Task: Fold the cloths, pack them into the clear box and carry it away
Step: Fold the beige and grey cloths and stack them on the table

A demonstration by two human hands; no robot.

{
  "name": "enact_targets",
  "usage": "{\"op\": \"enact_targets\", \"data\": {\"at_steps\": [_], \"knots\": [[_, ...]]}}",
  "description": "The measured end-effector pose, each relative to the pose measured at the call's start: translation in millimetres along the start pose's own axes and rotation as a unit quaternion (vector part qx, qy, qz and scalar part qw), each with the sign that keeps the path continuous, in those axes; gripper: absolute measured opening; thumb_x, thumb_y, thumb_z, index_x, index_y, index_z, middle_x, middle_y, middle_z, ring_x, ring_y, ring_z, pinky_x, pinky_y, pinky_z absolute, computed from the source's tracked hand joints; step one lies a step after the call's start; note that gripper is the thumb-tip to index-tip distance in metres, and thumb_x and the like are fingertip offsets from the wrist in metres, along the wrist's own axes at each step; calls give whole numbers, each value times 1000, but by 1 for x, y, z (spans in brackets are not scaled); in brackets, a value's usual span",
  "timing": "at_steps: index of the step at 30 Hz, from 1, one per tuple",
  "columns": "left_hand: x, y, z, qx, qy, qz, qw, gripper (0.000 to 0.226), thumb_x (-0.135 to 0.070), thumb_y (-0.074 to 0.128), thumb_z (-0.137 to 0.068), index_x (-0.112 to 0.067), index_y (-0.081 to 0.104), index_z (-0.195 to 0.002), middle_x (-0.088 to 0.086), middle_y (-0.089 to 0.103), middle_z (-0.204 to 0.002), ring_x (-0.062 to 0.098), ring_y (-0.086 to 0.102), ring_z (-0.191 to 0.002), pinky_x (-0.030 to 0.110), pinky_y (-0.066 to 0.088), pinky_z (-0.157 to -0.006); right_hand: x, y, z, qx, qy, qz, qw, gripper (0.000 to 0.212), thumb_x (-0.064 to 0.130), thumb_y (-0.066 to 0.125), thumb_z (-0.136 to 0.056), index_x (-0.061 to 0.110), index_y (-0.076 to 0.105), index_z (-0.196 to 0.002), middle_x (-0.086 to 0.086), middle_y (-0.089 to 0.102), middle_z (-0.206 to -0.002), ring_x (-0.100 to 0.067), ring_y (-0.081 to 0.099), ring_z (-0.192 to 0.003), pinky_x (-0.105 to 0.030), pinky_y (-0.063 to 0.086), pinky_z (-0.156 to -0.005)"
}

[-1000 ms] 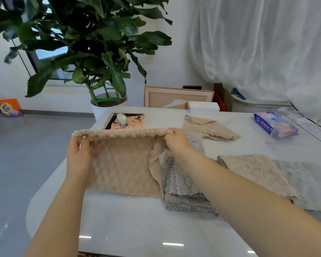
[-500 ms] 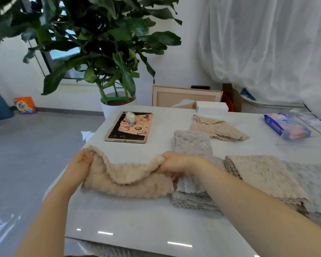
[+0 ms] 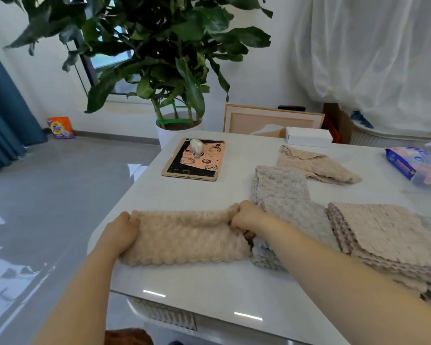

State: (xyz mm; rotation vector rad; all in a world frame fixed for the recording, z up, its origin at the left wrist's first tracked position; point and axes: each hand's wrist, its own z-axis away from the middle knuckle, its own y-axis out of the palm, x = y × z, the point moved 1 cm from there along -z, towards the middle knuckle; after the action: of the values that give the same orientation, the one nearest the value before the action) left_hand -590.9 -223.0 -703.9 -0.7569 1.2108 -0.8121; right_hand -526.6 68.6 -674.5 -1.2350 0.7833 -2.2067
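Two hands, one folded beige cloth (image 3: 187, 241) at the table's (image 3: 209, 290) left edge
Fingers of the left hand (image 3: 121, 234) and right hand (image 3: 246, 216) curl round its ends; clear box not in view; let go unevenly, the fold may spring open or drag the touching grey cloth (image 3: 281, 192).

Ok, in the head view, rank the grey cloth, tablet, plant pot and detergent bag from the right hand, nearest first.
1. Grey cloth: right beside the right hand, on its right.
2. Tablet: farther back, to the left.
3. Plant pot: beyond the tablet.
4. Detergent bag: far off to the left.
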Motion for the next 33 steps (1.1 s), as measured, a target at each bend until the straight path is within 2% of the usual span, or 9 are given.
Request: {"op": "enact_targets", "data": {"at_steps": [6, 12, 15, 19, 22, 26, 29, 31, 33], "knots": [[-2, 5, -4, 22, -35, -26, 999, 56, -46, 45, -95, -5, 45, -134, 17, 51, -133, 35, 49, -119, 39, 39, -93, -4, 19, -7, -81, 15, 79, 994, 57, 30, 52, -93, 0, 27, -134, -17, 55, -123, -32, 56, -110, -31, 44, -69], [-11, 0, -3, -52, 55, 24, 997, 20, -31, 54, -94, -12, 56, -99, 13, 64, -97, 29, 56, -88, 34, 39, -70, -5, 19, -6, -87, -5, 122, 989, 45, 3, 44, -91, 1, 27, -133, -11, 53, -94, -23, 53, -78, -28, 32, -48], [-16, 3, -1, -65, 63, 69, 994, 19, -29, 46, -99, -13, 54, -106, 13, 64, -94, 33, 58, -91, 35, 40, -70, -8, 22, -2, -85, -13, 149, 985, 50, 1, 45, -91, 1, 23, -135, -5, 45, -77, -16, 44, -64, -26, 28, -44], [-17, 11, 2, -21, 15, 9, 1000, 43, -40, 44, -97, -12, 41, -130, 17, 59, -115, 34, 56, -100, 39, 45, -78, -13, 27, -10, -55, 8, 151, 987, 57, 9, 49, -91, -5, 19, -138, -18, 57, -118, -30, 58, -100, -27, 31, -46], [-14, 4, 2, -35, -17, -14, 999, 68, -55, 51, -90, -6, 36, -135, 15, 54, -124, 34, 55, -108, 42, 46, -84, -7, 22, -4, -51, 27, 175, 983, 59, 11, 46, -93, -10, 17, -140, -23, 42, -138, -33, 47, -123, -32, 48, -71], [-1, -5, 3, 72, -70, -47, 994, 87, -68, 70, -68, 0, 53, -119, 15, 62, -110, 31, 60, -97, 37, 47, -76, 0, 20, 13, -81, 25, 220, 972, 64, 18, 39, -100, -16, 6, -143, -29, 19, -150, -38, 28, -137, -37, 37, -108], [-4, -5, 10, 123, -75, -7, 990, 82, -49, 79, -71, 3, 49, -126, 16, 57, -124, 32, 56, -108, 36, 46, -84, -4, 27, 3, -54, 47, 172, 983, 68, 17, 47, -95, -9, 10, -145, -25, 39, -141, -37, 48, -123, -39, 49, -88], [-10, -5, 12, 87, -57, 48, 993, 71, -40, 78, -75, 0, 51, -127, 17, 58, -124, 31, 57, -106, 38, 48, -86, -4, 28, 0, -49, 33, 115, 992, 55, 17, 49, -92, -4, 25, -137, -17, 55, -124, -30, 57, -106, -32, 46, -66], [-13, -10, 9, 25, -38, 144, 989, 53, -34, 75, -78, -2, 58, -117, 16, 63, -114, 31, 60, -96, 39, 51, -82, -4, 27, 1, -81, -9, 74, 994, 42, 13, 47, -92, -1, 31, -129, -14, 58, -111, -32, 58, -102, -31, 41, -65]]}}
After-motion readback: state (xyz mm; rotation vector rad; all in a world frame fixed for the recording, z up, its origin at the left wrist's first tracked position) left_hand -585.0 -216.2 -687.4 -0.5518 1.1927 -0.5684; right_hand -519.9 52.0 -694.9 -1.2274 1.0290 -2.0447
